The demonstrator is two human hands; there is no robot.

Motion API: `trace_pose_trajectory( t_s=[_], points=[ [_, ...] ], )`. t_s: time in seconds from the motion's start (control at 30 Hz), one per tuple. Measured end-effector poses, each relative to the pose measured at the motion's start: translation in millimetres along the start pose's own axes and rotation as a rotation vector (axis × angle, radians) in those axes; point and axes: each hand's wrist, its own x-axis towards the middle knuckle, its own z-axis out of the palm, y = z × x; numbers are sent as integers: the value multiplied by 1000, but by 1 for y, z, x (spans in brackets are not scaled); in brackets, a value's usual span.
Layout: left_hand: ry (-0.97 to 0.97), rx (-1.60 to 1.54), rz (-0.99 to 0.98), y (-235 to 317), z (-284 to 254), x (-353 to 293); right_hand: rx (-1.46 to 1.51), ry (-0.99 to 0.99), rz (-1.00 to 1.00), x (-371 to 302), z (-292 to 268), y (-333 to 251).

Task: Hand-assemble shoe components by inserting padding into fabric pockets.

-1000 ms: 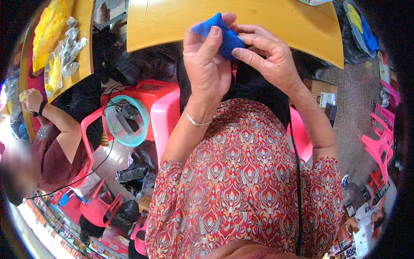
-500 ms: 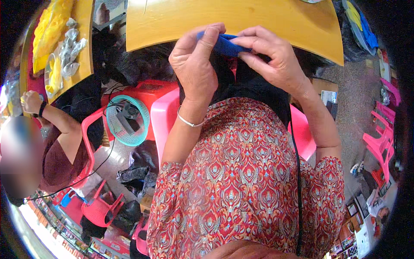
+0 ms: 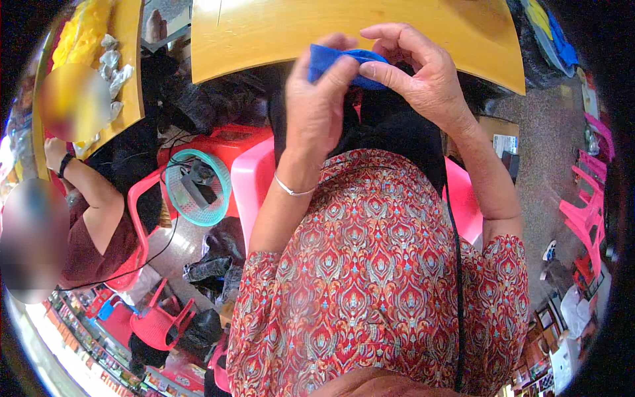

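Note:
A small folded piece of blue fabric (image 3: 323, 61) is held between my two hands, just in front of the table's near edge. My left hand (image 3: 312, 109), a little smeared by motion, grips it from the left with the thumb lying across it. At the fabric's right end, the thumb of my right hand (image 3: 428, 85) presses on it. The fingers of that hand curl above and behind, their tips partly hidden.
A yellow wooden table (image 3: 264, 36) stands ahead. On the left table (image 3: 132, 83) lie yellow fabric (image 3: 84, 33) and small clear bags (image 3: 119, 79), with a co-worker's arm (image 3: 92, 178) beside it. A teal basket (image 3: 221, 205) rests on a red stool (image 3: 245, 139).
The blue fabric has turned and now shows a wider flap at its left end. My left hand has shifted right and rotated; the right hand's fingers have lifted and opened somewhat.

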Motion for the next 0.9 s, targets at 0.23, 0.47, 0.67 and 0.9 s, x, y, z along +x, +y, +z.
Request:
trace_pose_trajectory(
  t_s=[0.23,0.47,0.67,0.9],
  points=[
    [39,-42,-70,1,16,-2,75,81,-69,2,4,10],
    [85,-97,-42,-6,17,0,360,-16,49,-2,1,17],
    [99,7,139,3,14,11,222,2,39,2,-5,16],
    [-94,439,78,13,6,7,-78,-5,71,-6,-11,1]
  ],
)
